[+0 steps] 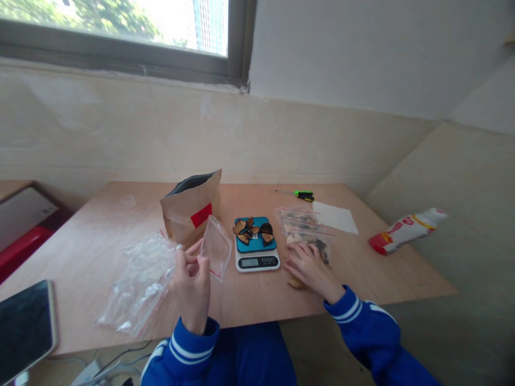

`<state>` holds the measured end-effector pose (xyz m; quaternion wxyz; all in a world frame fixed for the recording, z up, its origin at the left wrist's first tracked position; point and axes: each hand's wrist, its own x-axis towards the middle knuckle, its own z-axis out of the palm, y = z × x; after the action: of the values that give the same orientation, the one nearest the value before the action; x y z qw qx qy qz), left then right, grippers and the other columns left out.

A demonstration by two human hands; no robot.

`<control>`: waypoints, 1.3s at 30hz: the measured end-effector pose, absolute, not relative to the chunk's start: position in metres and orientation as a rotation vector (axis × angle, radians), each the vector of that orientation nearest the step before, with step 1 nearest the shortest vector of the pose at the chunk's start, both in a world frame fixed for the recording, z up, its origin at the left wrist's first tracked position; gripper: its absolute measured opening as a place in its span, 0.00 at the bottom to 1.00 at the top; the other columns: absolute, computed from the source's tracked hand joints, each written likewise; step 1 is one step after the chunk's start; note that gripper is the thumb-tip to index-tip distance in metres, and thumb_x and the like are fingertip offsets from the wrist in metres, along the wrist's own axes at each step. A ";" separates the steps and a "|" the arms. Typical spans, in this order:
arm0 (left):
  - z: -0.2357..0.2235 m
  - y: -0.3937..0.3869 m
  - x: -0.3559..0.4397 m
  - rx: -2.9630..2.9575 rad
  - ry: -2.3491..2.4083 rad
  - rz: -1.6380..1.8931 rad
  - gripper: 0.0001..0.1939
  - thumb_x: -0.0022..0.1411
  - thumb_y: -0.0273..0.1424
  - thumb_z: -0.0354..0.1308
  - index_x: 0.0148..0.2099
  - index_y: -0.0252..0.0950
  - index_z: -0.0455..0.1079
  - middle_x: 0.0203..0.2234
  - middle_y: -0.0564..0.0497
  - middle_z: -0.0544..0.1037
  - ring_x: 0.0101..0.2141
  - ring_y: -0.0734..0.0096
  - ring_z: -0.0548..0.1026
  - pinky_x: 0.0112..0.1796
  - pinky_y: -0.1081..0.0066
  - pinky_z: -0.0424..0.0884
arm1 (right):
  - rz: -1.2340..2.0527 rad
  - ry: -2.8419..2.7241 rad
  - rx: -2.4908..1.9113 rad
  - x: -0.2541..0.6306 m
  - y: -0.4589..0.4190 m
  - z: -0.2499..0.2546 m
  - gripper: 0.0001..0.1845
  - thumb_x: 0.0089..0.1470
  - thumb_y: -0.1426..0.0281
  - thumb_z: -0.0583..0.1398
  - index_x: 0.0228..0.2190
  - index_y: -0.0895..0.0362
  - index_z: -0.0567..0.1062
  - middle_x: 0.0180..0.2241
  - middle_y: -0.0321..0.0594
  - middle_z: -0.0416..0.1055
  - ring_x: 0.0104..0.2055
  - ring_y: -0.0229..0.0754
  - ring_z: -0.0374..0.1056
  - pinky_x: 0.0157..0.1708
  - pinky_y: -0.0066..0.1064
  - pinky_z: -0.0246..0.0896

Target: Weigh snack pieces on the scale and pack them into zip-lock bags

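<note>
My left hand is closed on the edge of a small clear zip bag, pinched between thumb and fingers; the bag looks flat and unfilled. A kitchen scale with a blue top stands right of it, bearing several dark-edged dried slices; I cannot read its display surely. Beyond the scale's right side my right hand lies low with fingers stretched out, touching or just over filled zip bags. A brown dried slice shows partly under this hand. What lies beneath its fingertips is hidden.
An open brown paper pouch with a red label stands behind a heap of clear plastic bags. At the back are a screwdriver and white paper. A red-and-white bottle is at right, a tablet at left.
</note>
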<state>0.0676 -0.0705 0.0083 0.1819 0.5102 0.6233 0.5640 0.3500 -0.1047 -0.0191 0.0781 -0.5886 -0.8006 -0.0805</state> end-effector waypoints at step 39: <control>0.025 -0.093 0.058 1.418 1.732 1.642 0.13 0.57 0.31 0.54 0.25 0.38 0.53 0.40 0.49 0.80 0.26 0.74 0.78 0.22 0.77 0.71 | 0.573 -2.312 -1.590 0.343 0.001 0.030 0.51 0.51 0.46 0.56 0.64 0.55 0.40 0.66 0.54 0.37 0.68 0.55 0.32 0.64 0.52 0.34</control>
<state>0.0582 -0.0931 0.0251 0.1816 0.5023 0.6134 0.5817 0.3428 0.0006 0.0300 0.1385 -0.5499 -0.7995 0.1983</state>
